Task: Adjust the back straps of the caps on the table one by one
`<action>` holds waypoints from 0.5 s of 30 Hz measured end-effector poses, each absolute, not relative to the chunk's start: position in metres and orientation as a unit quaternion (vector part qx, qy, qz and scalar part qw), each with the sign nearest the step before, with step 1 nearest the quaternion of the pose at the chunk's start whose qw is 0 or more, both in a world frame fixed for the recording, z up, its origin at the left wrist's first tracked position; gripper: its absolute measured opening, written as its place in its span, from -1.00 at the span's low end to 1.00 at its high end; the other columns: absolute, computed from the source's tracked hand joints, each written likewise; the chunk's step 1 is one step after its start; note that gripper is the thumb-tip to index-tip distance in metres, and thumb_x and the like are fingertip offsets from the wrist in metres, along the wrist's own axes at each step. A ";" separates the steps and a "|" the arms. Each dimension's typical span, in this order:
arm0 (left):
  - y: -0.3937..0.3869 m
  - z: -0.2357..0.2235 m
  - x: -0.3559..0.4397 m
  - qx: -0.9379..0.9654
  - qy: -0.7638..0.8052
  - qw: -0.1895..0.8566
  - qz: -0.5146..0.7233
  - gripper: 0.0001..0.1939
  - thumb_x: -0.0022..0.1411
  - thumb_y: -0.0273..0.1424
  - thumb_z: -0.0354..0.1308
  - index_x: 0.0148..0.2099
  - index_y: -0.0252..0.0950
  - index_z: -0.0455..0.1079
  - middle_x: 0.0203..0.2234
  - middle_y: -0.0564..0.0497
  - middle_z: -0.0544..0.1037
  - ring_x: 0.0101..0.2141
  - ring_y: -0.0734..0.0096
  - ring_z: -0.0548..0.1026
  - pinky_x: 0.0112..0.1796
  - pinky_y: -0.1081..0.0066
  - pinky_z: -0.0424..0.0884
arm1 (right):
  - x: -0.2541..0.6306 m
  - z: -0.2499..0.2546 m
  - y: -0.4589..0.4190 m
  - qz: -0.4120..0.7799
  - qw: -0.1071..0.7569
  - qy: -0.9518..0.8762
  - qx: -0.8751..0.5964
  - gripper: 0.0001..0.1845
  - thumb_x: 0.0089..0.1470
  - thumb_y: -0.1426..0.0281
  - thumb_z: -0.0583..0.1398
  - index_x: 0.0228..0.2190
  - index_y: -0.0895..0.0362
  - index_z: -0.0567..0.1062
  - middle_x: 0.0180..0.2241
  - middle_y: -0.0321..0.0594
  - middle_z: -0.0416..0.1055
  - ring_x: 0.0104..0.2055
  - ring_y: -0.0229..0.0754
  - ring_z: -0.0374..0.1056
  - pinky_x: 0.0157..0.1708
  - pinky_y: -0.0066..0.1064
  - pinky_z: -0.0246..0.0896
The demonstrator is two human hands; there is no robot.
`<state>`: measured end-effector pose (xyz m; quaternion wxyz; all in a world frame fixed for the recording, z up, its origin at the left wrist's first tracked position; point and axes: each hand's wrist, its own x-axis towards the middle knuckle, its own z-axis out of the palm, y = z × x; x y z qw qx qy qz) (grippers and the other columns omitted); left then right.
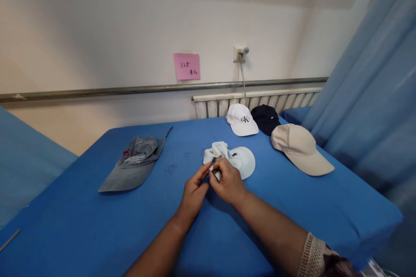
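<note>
A pale mint cap (246, 161) with a small dark logo lies in the middle of the blue-covered table, its brim pointing right and its crown crumpled. At its near left edge my left hand (194, 192) closes thumb and fingers on the fabric. My right hand (228, 181) is beside it, fingers curled in a pinch on the same edge and covering part of the crown. Both sets of fingertips almost meet there, and the exact spot they grip is partly hidden. Nearest on the left is a grey cap (136, 164) with red and white lettering.
Behind, a white cap (241, 119) with black letters sits beside a black cap (265, 117). A beige cap (300, 147) lies at the right. A blue curtain (373, 95) hangs along the right side. The wall holds a radiator (214, 107), a rail and a plugged socket (239, 54).
</note>
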<state>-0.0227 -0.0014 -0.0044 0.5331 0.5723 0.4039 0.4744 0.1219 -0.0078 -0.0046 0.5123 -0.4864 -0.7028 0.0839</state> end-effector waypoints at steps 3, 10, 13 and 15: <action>0.003 -0.001 -0.024 0.513 0.394 0.607 0.461 -0.50 0.04 -0.41 0.26 0.09 -0.29 0.48 -0.05 -0.16 0.60 0.03 0.13 0.50 0.10 0.19 0.34 | 0.123 -0.007 -0.007 0.084 0.518 -0.713 -0.465 -0.94 0.13 0.42 0.11 -0.29 0.10 0.33 -0.33 -0.18 0.36 -0.28 -0.13 0.35 -0.25 -0.33 0.27; 0.007 0.003 -0.030 0.376 0.424 0.688 0.454 -0.72 -0.05 -0.33 0.43 -0.27 -0.35 0.55 -0.34 -0.06 0.63 -0.32 0.36 0.57 -0.20 0.37 0.48 | 0.125 -0.014 -0.006 0.084 0.478 -0.776 -0.403 -0.87 0.15 0.46 0.11 -0.22 0.10 0.34 -0.26 -0.13 0.40 -0.19 -0.10 0.36 -0.17 -0.29 0.29; 0.008 0.002 -0.030 0.339 0.440 0.675 0.484 -0.69 -0.13 -0.40 0.46 -0.30 -0.37 0.53 -0.41 -0.02 0.61 -0.38 0.43 0.55 -0.25 0.44 0.46 | 0.121 -0.016 -0.006 0.084 0.444 -0.784 -0.425 -0.84 0.14 0.44 0.13 -0.19 0.11 0.34 -0.26 -0.13 0.39 -0.23 -0.10 0.36 -0.22 -0.28 0.31; 0.009 0.002 -0.030 0.343 0.455 0.636 0.520 -0.66 -0.16 -0.41 0.47 -0.28 -0.37 0.51 -0.42 -0.01 0.61 -0.40 0.46 0.54 -0.28 0.48 0.44 | 0.118 -0.018 -0.007 0.094 0.438 -0.772 -0.451 -0.84 0.18 0.40 0.12 -0.17 0.11 0.33 -0.24 -0.11 0.38 -0.22 -0.08 0.36 -0.24 -0.27 0.32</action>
